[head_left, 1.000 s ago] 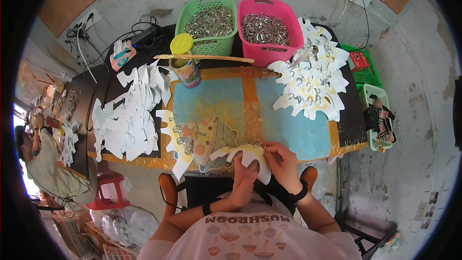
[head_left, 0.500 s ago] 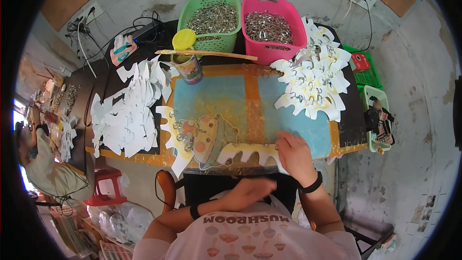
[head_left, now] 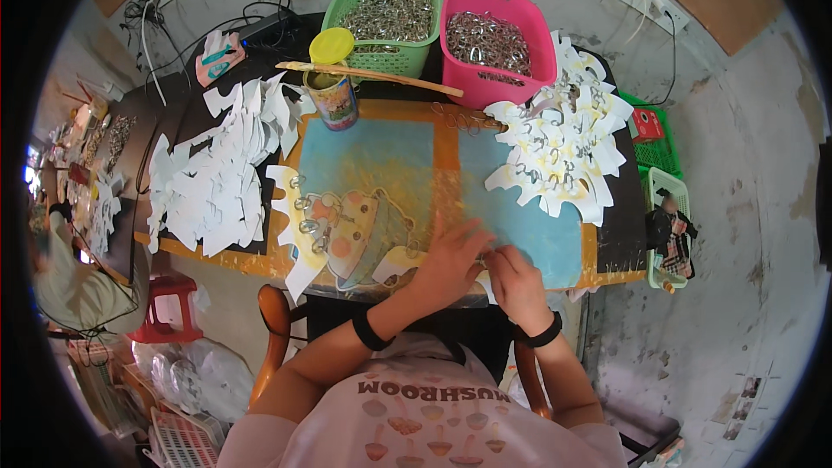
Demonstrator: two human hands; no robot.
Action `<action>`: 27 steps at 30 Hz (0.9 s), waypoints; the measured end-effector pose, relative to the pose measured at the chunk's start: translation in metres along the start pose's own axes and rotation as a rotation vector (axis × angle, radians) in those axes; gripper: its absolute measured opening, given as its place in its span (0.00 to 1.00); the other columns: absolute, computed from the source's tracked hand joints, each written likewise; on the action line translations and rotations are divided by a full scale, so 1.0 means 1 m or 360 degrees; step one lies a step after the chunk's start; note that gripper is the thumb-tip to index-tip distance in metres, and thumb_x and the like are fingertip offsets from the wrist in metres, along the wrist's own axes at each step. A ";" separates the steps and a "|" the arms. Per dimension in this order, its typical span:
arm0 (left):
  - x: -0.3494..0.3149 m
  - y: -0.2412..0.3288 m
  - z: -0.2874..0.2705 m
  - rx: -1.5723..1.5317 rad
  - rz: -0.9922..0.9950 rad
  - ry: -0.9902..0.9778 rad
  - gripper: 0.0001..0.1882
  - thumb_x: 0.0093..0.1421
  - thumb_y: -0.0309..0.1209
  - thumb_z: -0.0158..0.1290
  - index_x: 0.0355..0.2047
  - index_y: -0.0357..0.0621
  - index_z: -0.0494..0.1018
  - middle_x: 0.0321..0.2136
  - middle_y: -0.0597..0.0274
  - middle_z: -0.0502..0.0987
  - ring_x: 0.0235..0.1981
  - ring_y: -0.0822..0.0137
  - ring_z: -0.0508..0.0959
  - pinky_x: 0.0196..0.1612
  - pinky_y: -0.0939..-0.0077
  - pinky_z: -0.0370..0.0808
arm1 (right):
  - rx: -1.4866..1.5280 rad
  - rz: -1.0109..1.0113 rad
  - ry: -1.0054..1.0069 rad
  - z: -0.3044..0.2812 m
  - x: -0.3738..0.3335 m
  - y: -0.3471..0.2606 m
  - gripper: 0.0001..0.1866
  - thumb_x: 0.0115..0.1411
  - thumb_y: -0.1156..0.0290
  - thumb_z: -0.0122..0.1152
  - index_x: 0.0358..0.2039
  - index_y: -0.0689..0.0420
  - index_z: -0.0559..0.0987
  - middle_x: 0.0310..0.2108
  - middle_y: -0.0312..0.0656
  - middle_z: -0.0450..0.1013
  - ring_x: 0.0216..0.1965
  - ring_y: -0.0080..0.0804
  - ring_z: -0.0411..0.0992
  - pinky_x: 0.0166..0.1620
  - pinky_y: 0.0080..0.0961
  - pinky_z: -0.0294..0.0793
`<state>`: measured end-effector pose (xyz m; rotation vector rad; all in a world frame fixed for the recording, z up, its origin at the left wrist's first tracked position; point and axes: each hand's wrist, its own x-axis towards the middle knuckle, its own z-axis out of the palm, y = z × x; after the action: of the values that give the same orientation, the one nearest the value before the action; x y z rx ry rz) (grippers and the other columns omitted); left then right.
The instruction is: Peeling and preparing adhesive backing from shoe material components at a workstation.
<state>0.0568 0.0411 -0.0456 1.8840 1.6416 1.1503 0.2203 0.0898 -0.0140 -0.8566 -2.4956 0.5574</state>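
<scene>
My left hand (head_left: 449,262) reaches over a white scalloped paper piece (head_left: 400,263) at the table's near edge and covers much of it. My right hand (head_left: 517,284) meets it at the fingertips, fingers bent in a pinch. Whatever lies between the fingertips is too small and hidden to name. A second scalloped paper piece (head_left: 299,267) lies to the left, with several metal rings (head_left: 309,226) along it. Between the two pieces is a cartoon picture (head_left: 354,238) on the worn blue work mat (head_left: 542,238).
Behind stand a green basket (head_left: 381,61) and a pink basket (head_left: 494,91) of metal rings. A stick (head_left: 381,74) rests across an open can (head_left: 334,108). White paper pieces (head_left: 217,173) are heaped left; ringed, yellow-smeared ones (head_left: 563,134) right. Another person (head_left: 78,277) sits far left.
My left hand has come up from in front of my body onto the table and joined my right hand. My right hand has moved slightly down and left, its fingers now drawn together.
</scene>
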 end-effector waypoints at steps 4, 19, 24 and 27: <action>0.004 0.002 -0.008 0.0118 0.0061 -0.0057 0.23 0.47 0.25 0.62 0.46 0.48 0.70 0.40 0.65 0.79 0.59 0.51 0.68 0.63 0.26 0.43 | 0.0060 -0.0007 0.0028 -0.002 -0.001 -0.001 0.10 0.53 0.83 0.55 0.37 0.61 0.76 0.35 0.46 0.69 0.31 0.49 0.73 0.30 0.39 0.73; -0.013 0.013 -0.005 0.0443 0.0283 -0.0003 0.09 0.46 0.26 0.60 0.29 0.53 0.79 0.42 0.70 0.76 0.59 0.52 0.67 0.63 0.26 0.44 | 0.0373 -0.0018 -0.0031 -0.023 -0.007 0.014 0.16 0.50 0.86 0.56 0.40 0.59 0.78 0.39 0.46 0.68 0.37 0.45 0.70 0.40 0.34 0.72; -0.019 0.010 0.000 0.0411 0.0316 0.0076 0.04 0.50 0.28 0.55 0.28 0.51 0.77 0.44 0.66 0.74 0.58 0.54 0.68 0.63 0.26 0.44 | 0.0244 -0.0226 -0.0193 -0.022 0.002 0.019 0.15 0.48 0.84 0.57 0.38 0.59 0.77 0.38 0.43 0.68 0.38 0.43 0.70 0.40 0.36 0.73; -0.021 0.004 0.004 0.0535 0.0371 0.0044 0.09 0.46 0.27 0.59 0.30 0.53 0.79 0.41 0.71 0.76 0.56 0.58 0.70 0.64 0.28 0.45 | 0.0152 -0.0329 -0.0227 -0.023 0.005 0.021 0.14 0.48 0.82 0.56 0.37 0.60 0.77 0.38 0.43 0.68 0.39 0.43 0.70 0.40 0.36 0.73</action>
<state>0.0626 0.0213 -0.0514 2.3305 1.7547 1.0400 0.2387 0.1137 -0.0049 -0.5314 -2.6210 0.6799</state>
